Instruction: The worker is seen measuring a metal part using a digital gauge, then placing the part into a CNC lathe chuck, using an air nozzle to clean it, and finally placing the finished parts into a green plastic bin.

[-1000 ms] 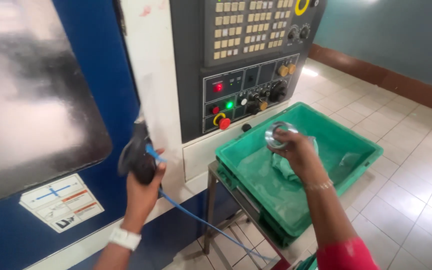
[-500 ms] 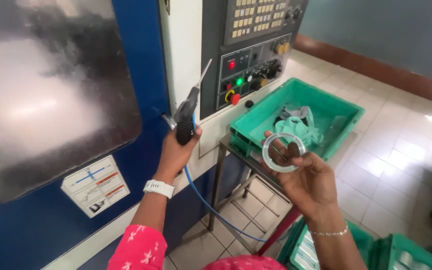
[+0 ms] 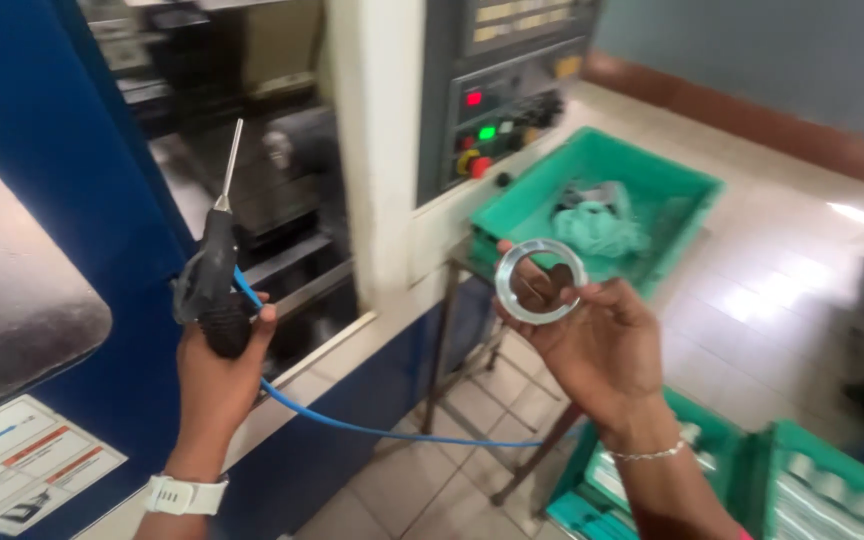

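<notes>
My left hand (image 3: 214,375) grips a black air blow gun (image 3: 210,280) with a thin metal nozzle pointing up; a blue hose (image 3: 372,430) runs from it to the right. My right hand (image 3: 592,345) holds a flat silver metal ring (image 3: 540,281) by its lower edge, raised in front of a green crate (image 3: 672,180). The gun is in front of the open machine, whose blue sliding door (image 3: 62,250) stands at the left. Dark metal parts (image 3: 292,160) show inside the machine opening.
A grey control panel (image 3: 497,110) with red, green and yellow buttons is at upper centre. The green crate on a metal stand holds a green cloth (image 3: 597,228). More green crates (image 3: 812,490) with metal parts sit on the tiled floor at lower right.
The blue machine door has slid left, exposing the machine's inside. Both hands have stayed raised with the blow gun and the ring, the ring now a little lower left of the crate.
</notes>
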